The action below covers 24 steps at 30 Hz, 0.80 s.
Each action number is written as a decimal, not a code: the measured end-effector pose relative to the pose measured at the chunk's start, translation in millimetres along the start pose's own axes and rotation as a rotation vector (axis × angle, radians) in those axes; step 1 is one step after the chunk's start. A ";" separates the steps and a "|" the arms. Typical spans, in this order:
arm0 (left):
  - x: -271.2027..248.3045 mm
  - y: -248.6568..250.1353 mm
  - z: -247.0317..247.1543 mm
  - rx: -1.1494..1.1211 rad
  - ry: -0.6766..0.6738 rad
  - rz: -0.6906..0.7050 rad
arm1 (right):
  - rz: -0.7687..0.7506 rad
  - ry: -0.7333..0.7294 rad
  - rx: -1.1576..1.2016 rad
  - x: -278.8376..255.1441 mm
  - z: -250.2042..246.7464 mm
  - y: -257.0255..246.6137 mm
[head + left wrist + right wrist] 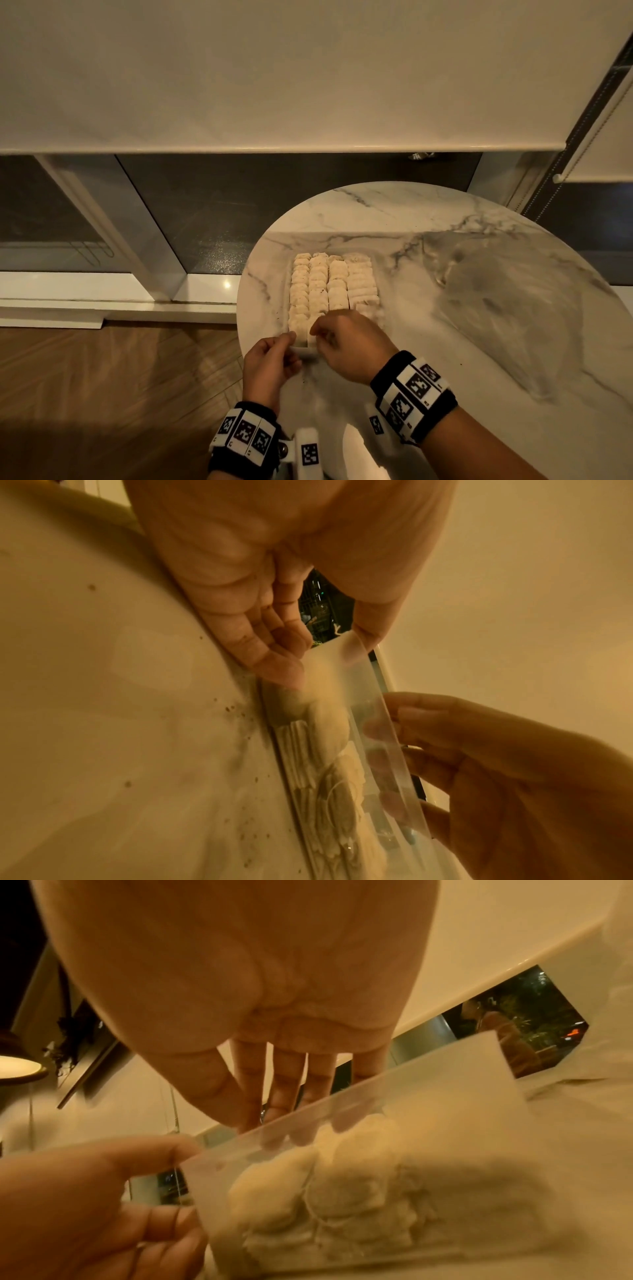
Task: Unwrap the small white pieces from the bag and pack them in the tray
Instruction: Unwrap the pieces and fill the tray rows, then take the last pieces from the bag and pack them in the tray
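On the round marble table (428, 212) lies a clear tray (286, 291) packed with rows of small white pieces (329, 284). My left hand (291, 340) pinches the tray's near left corner; the left wrist view shows thumb and fingers on the clear wall (380, 739). My right hand (318, 334) reaches down into the near end, and its straight fingers (274, 1139) rest on the white pieces (342, 1185) just behind the wall (411, 1096). The left hand's thumb (164, 1148) lies along the rim. The clear bag (507, 308) lies flat to the right of the tray.
The table's left edge runs close beside the tray, with wooden floor (120, 377) below. Dark crumbs (240, 712) are scattered on the tabletop near the tray. A window with a lowered blind (274, 85) stands behind the table.
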<state>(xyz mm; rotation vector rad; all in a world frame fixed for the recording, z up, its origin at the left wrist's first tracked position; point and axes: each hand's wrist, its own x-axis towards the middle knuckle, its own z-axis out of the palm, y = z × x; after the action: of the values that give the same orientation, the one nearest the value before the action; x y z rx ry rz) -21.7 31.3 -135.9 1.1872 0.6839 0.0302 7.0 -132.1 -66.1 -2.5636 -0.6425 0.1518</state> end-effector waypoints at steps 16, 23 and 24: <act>-7.9 4.4 3.2 -0.001 0.009 -0.008 | -0.074 -0.007 -0.191 -13.1 19.0 -5.2; -21.0 20.6 7.0 0.133 0.192 0.112 | -0.033 0.207 0.040 -34.6 -12.2 11.7; -25.8 24.6 12.0 0.158 0.236 0.180 | -0.007 0.253 0.075 -43.5 -20.3 19.1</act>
<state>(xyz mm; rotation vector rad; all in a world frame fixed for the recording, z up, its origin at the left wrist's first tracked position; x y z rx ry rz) -28.4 21.5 -100.2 1.4088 0.7951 0.2752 -19.0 -176.0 -58.1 -2.4536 -0.5385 -0.1464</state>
